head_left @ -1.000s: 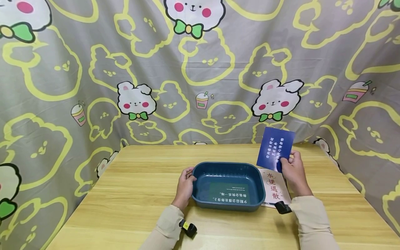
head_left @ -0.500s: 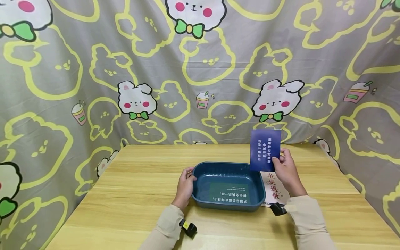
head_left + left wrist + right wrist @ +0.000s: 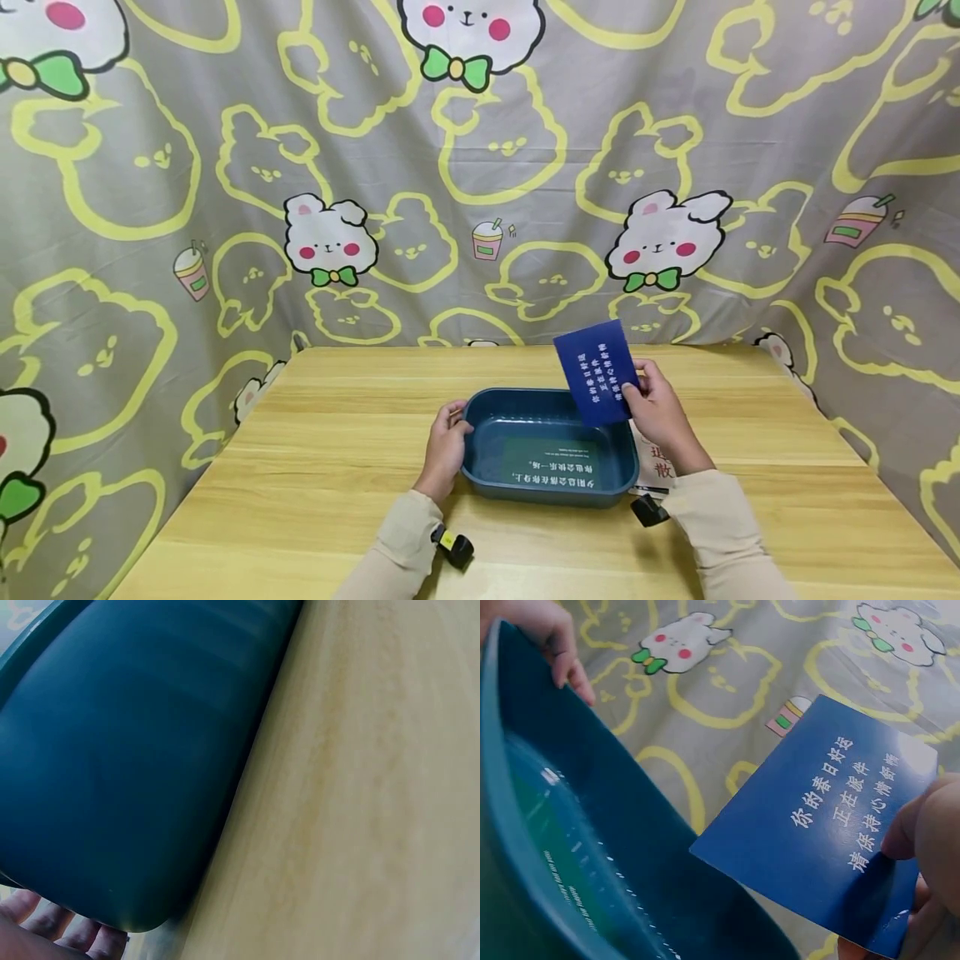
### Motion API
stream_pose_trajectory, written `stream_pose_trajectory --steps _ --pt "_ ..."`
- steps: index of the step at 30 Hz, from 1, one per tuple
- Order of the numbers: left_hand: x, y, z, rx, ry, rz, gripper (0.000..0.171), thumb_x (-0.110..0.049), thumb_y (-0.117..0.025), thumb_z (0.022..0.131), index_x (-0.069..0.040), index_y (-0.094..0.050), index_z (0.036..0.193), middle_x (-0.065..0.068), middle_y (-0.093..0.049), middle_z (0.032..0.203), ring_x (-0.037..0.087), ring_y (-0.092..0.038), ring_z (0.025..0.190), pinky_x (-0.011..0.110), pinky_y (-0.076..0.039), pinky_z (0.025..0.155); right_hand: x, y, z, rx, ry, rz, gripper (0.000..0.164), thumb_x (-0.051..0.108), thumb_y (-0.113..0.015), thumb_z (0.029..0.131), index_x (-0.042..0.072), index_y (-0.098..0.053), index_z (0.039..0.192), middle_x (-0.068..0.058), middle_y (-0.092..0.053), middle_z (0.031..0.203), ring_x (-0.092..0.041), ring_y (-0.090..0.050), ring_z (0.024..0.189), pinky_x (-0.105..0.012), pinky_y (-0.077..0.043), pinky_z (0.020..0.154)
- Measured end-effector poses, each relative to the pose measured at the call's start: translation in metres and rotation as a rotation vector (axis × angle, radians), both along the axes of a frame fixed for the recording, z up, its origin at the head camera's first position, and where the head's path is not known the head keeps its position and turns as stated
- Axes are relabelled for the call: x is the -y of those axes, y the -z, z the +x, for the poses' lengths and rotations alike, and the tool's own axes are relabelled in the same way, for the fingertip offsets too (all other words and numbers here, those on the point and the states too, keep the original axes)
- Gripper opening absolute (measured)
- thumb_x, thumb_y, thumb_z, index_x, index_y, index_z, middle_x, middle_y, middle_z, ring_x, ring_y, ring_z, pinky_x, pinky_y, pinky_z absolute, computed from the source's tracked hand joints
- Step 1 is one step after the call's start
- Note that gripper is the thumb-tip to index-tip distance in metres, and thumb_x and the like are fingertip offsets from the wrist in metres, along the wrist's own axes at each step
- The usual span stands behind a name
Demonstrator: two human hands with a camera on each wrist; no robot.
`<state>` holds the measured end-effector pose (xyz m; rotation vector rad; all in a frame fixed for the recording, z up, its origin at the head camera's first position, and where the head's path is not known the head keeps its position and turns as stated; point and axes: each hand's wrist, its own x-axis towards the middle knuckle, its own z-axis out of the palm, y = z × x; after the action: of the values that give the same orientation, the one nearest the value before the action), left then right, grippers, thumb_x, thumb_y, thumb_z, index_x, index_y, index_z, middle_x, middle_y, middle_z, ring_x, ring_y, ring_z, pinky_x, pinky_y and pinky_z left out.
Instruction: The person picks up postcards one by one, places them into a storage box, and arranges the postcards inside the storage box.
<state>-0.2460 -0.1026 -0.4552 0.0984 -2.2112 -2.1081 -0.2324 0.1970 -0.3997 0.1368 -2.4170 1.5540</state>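
My left hand [image 3: 446, 450] grips the left end of a dark teal plastic basin [image 3: 536, 497], thumb at its rim. In the left wrist view its fingers [image 3: 49, 919] lie against the basin's outer wall. My right hand [image 3: 663, 417] pinches a blue postcard [image 3: 596, 373] with white Chinese lettering by its right edge, thumb on the printed face. That postcard is tilted above the basin's back right corner, its lower edge overlapping the rim in the head view. A green postcard [image 3: 551, 462] with white text lies flat on the basin floor.
Right of the basin, a pale postcard [image 3: 660, 467] with red characters lies on the wooden table [image 3: 300, 467], partly hidden by my right hand and the basin. A grey patterned curtain [image 3: 420, 242] hangs behind and at both sides of the table.
My right hand has carried the blue postcard leftward, from above the pale postcard to over the basin's right corner, and the postcard's tilt has changed. My left hand and the basin stay put.
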Motion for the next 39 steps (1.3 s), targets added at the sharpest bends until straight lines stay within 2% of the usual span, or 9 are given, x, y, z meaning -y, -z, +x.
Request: stream_pose_trajectory --steps 3,10,14,19,23,27,31,35,39 --pt "0.0 0.0 0.0 0.002 0.0 0.0 0.039 0.001 -0.044 0.088 -0.001 -0.048 0.127 0.021 -0.05 0.134 0.035 -0.045 0.123 0.054 -0.035 0.104 0.006 0.004 -0.002 -0.027 -0.032 0.055 0.03 0.008 -0.041 0.097 0.001 -0.042 0.126 -0.03 -0.062 0.104 -0.033 -0.062 0.083 -0.044 -0.052 0.068" --pt "-0.001 -0.001 0.0 -0.012 -0.002 -0.001 0.04 0.001 -0.044 0.086 -0.001 -0.049 0.126 0.022 -0.051 0.132 0.035 -0.046 0.122 0.054 -0.035 0.102 0.02 0.012 -0.002 -0.108 -0.058 0.264 0.03 0.006 -0.049 0.091 0.006 -0.053 0.121 -0.02 -0.064 0.091 -0.025 -0.06 0.07 -0.042 -0.052 0.058" --pt "-0.001 -0.001 0.0 -0.014 -0.002 0.0 0.04 0.002 -0.044 0.086 0.0 -0.049 0.126 0.023 -0.051 0.132 0.036 -0.046 0.122 0.054 -0.035 0.102 0.028 0.015 -0.001 -0.133 -0.086 0.362 0.032 0.007 -0.054 0.089 0.007 -0.059 0.12 -0.019 -0.067 0.096 -0.025 -0.063 0.072 -0.044 -0.054 0.059" --pt "0.0 -0.001 0.001 -0.021 -0.002 0.004 0.04 0.003 -0.045 0.086 0.001 -0.048 0.126 0.024 -0.051 0.132 0.036 -0.046 0.122 0.054 -0.036 0.101 0.035 0.017 0.002 -0.133 -0.186 0.482 0.031 0.008 -0.059 0.087 0.008 -0.064 0.117 -0.018 -0.066 0.109 -0.027 -0.061 0.088 -0.047 -0.053 0.072" --pt "0.0 -0.001 0.0 -0.028 -0.001 0.009 0.041 0.003 -0.045 0.086 0.001 -0.048 0.126 0.024 -0.051 0.132 0.036 -0.045 0.122 0.054 -0.036 0.101 0.038 0.017 0.004 -0.099 -0.286 0.539 0.032 0.005 -0.059 0.084 0.011 -0.065 0.116 -0.013 -0.066 0.108 -0.021 -0.055 0.085 -0.04 -0.048 0.07" --pt "0.0 -0.001 -0.001 -0.025 -0.006 0.008 0.04 0.003 -0.045 0.085 0.001 -0.049 0.125 0.023 -0.052 0.131 0.035 -0.046 0.122 0.053 -0.035 0.102 0.043 0.017 0.005 -0.077 -0.354 0.592 0.036 0.002 -0.056 0.084 0.011 -0.065 0.118 -0.008 -0.065 0.103 -0.018 -0.052 0.084 -0.039 -0.047 0.071" --pt "0.0 0.0 -0.002 -0.027 -0.012 0.002 0.039 0.003 -0.045 0.085 0.001 -0.05 0.124 0.023 -0.053 0.13 0.035 -0.047 0.121 0.053 -0.035 0.102 0.05 0.022 0.006 -0.087 -0.364 0.69 0.038 0.003 -0.057 0.084 0.009 -0.064 0.121 -0.005 -0.061 0.095 -0.016 -0.051 0.083 -0.04 -0.049 0.075" --pt "0.0 0.0 -0.001 -0.029 -0.008 0.006 0.04 0.003 -0.045 0.085 0.001 -0.05 0.124 0.023 -0.053 0.13 0.036 -0.047 0.121 0.054 -0.036 0.101 0.057 0.028 0.006 -0.116 -0.326 0.772 0.039 0.002 -0.062 0.081 0.005 -0.064 0.119 -0.006 -0.06 0.089 -0.018 -0.051 0.08 -0.042 -0.049 0.076" --pt "0.0 0.0 -0.001 -0.029 -0.008 0.01 0.04 0.003 -0.045 0.084 0.001 -0.05 0.124 0.024 -0.053 0.13 0.036 -0.047 0.121 0.054 -0.036 0.101 0.062 0.031 0.008 -0.064 -0.286 0.819 0.042 -0.001 -0.068 0.077 0.005 -0.065 0.118 -0.01 -0.063 0.095 -0.025 -0.055 0.088 -0.046 -0.048 0.083"
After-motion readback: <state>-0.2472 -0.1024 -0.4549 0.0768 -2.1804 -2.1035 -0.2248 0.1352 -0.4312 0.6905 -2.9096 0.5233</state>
